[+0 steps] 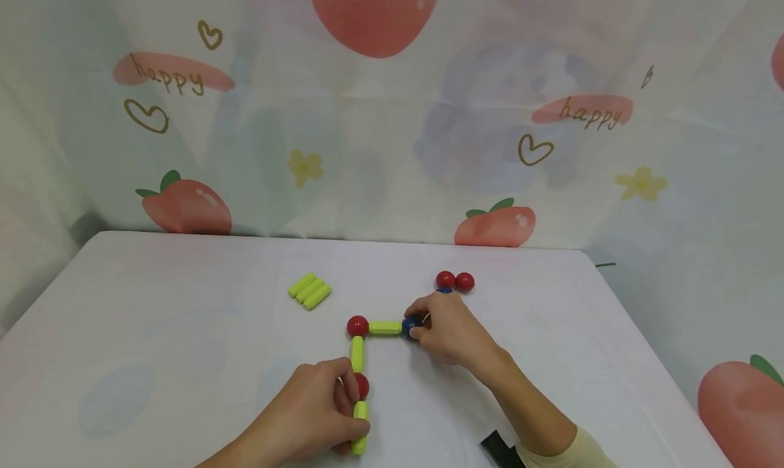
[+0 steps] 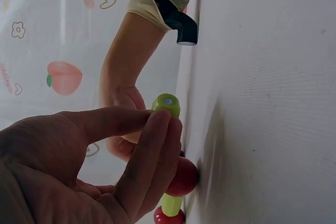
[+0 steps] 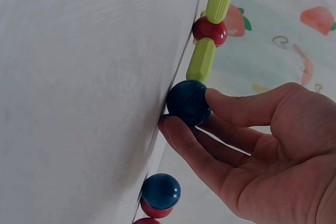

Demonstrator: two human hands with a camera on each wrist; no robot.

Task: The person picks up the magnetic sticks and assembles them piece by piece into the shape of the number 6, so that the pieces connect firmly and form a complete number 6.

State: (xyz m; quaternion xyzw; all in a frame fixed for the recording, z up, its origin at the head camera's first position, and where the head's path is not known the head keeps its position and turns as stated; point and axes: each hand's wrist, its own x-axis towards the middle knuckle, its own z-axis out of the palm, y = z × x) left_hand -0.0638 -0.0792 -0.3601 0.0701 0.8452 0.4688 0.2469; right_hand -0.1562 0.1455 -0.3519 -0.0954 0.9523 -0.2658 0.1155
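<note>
An L-shaped chain of yellow-green rods and balls lies on the table. My left hand (image 1: 315, 403) pinches the nearest green rod (image 1: 360, 427) between thumb and fingers, beside a red ball (image 1: 361, 386); the rod's round metal end faces the left wrist camera. Beyond that ball, another green rod (image 1: 357, 354) runs to a red corner ball (image 1: 358, 326). From the corner a third green rod (image 1: 385, 328) reaches right to a blue ball (image 3: 188, 103), which my right hand (image 1: 456, 328) pinches between thumb and fingers. In the right wrist view, this ball touches the rod's end.
Several loose green rods (image 1: 309, 291) lie side by side at the back left. Two red balls (image 1: 465, 281) sit behind my right hand, with another blue ball (image 3: 161, 191) against them. A black strap-like piece (image 1: 501, 449) shows at the right sleeve. A patterned curtain (image 1: 380, 128) hangs behind the table.
</note>
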